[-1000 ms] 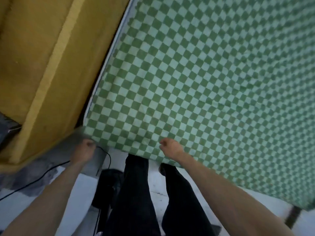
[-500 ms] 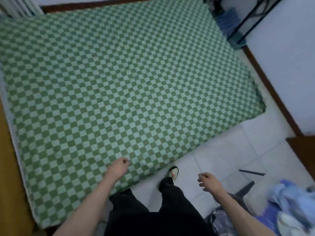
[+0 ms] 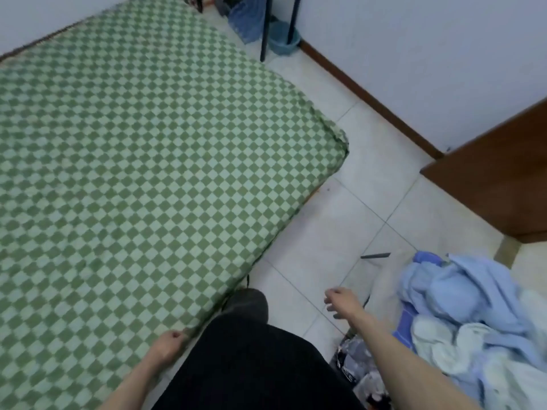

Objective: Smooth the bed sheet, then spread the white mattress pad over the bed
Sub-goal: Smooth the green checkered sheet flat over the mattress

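The green checked bed sheet (image 3: 142, 161) lies flat over the bed and fills the left half of the head view. My left hand (image 3: 167, 346) rests at the sheet's near edge with its fingers curled against the fabric; I cannot tell whether it grips the edge. My right hand (image 3: 343, 300) hovers over the floor tiles to the right of the bed, fingers loosely apart and empty. A heap of pale blue and white bedding (image 3: 461, 318) lies at the lower right, beyond my right hand. White fabric shows in it, perhaps the mattress pad.
White floor tiles (image 3: 340, 220) run between the bed and the wall. A brown wooden door or cabinet (image 3: 500, 179) stands at the right. A blue bucket (image 3: 281, 39) and dark furniture legs sit past the bed's far corner. A thin dark stick (image 3: 376, 255) lies on the floor.
My view swung right from the bed's left side to its right corner and the bedding heap. My right hand left the sheet edge and moved out over the floor; my left stays at the edge.
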The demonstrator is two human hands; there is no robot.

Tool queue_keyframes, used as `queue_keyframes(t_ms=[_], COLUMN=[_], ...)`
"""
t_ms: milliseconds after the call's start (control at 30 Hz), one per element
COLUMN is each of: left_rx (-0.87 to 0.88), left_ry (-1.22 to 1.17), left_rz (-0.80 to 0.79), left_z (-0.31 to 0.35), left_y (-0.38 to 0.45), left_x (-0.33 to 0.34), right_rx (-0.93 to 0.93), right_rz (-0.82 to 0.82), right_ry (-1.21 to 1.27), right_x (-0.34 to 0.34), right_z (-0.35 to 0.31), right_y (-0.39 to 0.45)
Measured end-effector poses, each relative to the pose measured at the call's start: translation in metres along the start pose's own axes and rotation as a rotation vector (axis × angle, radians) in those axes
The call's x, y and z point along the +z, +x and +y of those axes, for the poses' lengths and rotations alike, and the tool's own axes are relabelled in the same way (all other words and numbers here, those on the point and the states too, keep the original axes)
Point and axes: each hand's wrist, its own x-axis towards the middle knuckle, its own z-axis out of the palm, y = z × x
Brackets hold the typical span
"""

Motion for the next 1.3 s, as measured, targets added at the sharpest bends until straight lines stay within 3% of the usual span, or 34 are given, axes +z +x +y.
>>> queue_keyframes(t_ms=[100, 233, 400, 633, 767, 933, 1100, 1200, 1300], left_rx=[-0.048, -0.040, 0.012, 0.373, 0.533, 0.394, -0.007, -0.126, -0.135], left_ry=[0.103, 0.026, 0.033, 0.176, 0.146, -0.099, 0.005, 0.040, 0.008], left_rz=[-0.053, 0.000, -0.027, -0.057, 0.026, 0.105, -0.015, -0.086, -0.112], left_z=[0.049, 0.160, 0.353, 0.665, 0.794, 0.872, 0.883, 0.895, 0.916], left_y=[0.018, 0.050, 0.082, 0.071, 0.084, 0.144, 0.221, 0.256, 0.297], left_x=[-0.004, -0.018, -0.026, -0.034, -0.033, -0.007, 0.061, 0.099, 0.124], right_rx=[-0.094, -0.167, -0.037, 0.094, 0.119, 0.012, -0.036, -0.158, -0.293], right_rz=[0.039, 0.050, 0.065, 0.068, 0.035, 0.004, -0.148, -0.236, -0.293], right_ry=[0.064, 0.059, 0.037, 0.019, -0.019, -0.117, -0.186, -0.475, -0.728], right_x=[-0.050, -0.118, -0.205, -0.318, -0.374, -0.421, -0.427, -0.415, -0.390], right_z=[-0.048, -0.104, -0.132, -0.168, -0.218, -0.321, -0.422, -0.482, -0.531], right_y=[0.040, 0.098, 0.158, 0.220, 0.292, 0.427, 0.585, 0.680, 0.753])
